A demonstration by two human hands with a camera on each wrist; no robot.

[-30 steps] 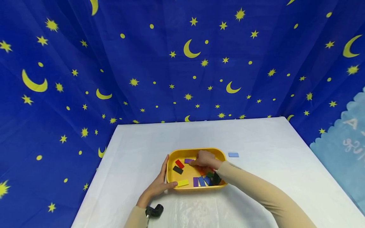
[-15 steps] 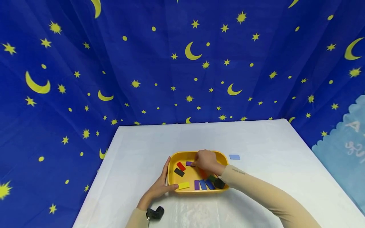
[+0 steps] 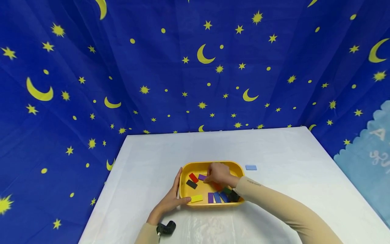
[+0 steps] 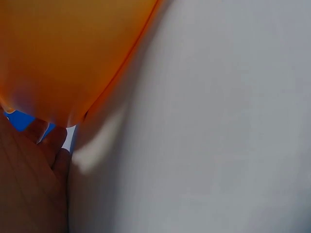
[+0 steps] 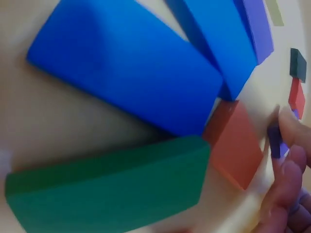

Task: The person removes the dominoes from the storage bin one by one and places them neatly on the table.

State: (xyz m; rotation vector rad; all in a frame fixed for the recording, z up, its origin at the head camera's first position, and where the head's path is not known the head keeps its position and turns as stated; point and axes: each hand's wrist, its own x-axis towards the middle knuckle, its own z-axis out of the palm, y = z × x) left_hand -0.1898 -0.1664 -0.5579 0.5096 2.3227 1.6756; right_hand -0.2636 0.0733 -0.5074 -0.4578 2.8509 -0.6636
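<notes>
Head view shows a yellow tray [image 3: 195, 164] on a white tabletop [image 3: 158, 152]. The left hand [image 3: 168, 200] holds the tray's left end, its thumb at the near rim beside a yellow block [image 3: 197, 198] and its fingers stretched along the outer wall. The right hand [image 3: 218, 173] reaches inside, its grip narrow, thumb and finger pinching one end of a purple block [image 3: 201, 177] toward the tray's far side. Left of that block lie a red block [image 3: 193, 177] and a black block [image 3: 191, 184], one just beside the other. Along the near wall lie a second purple block [image 3: 210, 198] and two blue blocks [image 3: 217, 197]. Right wrist view shows a green block [image 5: 112, 184] and an orange block [image 5: 236, 145] next to the blue ones. Outside the tray, near its right end, a light blue block [image 3: 251, 167] lies flat.
</notes>
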